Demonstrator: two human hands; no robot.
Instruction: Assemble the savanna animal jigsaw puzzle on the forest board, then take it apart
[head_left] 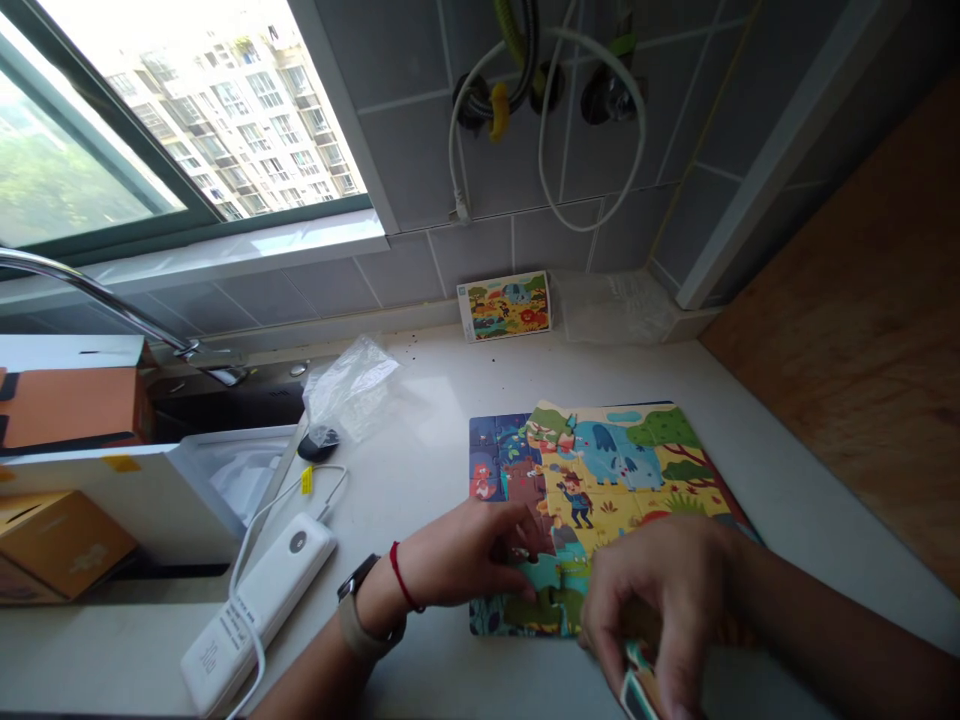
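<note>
A jigsaw puzzle (607, 505) with animals, trees and an explorer figure lies on the white counter, largely assembled over a dark blue picture that shows at its left. My left hand (487, 555) reaches in from the left, thumb and fingers closed about a teal puzzle piece (541, 572) at the puzzle's lower left. My right hand (660, 600) hangs over the lower right of the puzzle and hides that part. Its fingers pinch puzzle pieces (637, 685) near the front edge; how many, I cannot tell. A tree piece (553, 425) sits askew at the top.
A picture card (506, 307) leans on the tiled wall beside a clear plastic bag (611, 305). Another crumpled bag (352, 385) lies by the sink. A white power bank (259, 610) with a cable rests at left, near cardboard boxes (67, 405) and a faucet (97, 295).
</note>
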